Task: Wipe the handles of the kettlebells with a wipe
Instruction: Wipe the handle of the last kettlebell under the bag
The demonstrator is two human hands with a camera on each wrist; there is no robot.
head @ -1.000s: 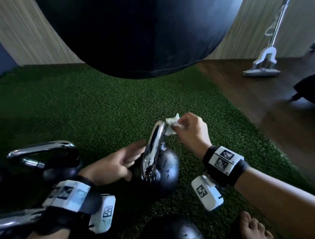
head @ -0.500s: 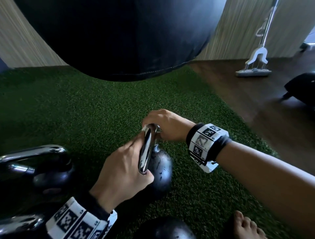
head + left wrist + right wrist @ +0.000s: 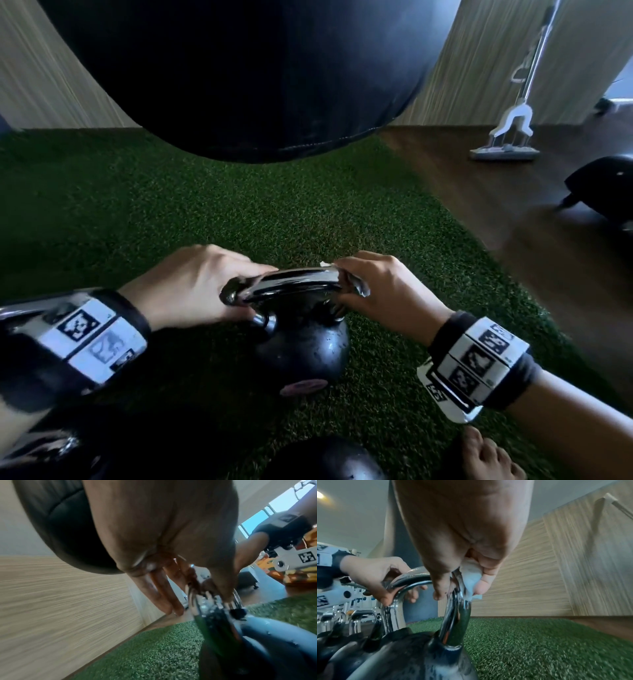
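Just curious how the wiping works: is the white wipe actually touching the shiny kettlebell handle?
Touching. The right wrist view shows the right hand pressing the wipe against the handle.

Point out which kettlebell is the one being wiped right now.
The middle kettlebell on the green turf: the left hand grips one end of its chrome handle, and the right hand presses a white wipe round the other. The others sit untouched.

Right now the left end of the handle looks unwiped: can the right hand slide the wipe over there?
Probably not all the way. The left hand grips that end of the handle, so the right hand and its wipe would meet it first.
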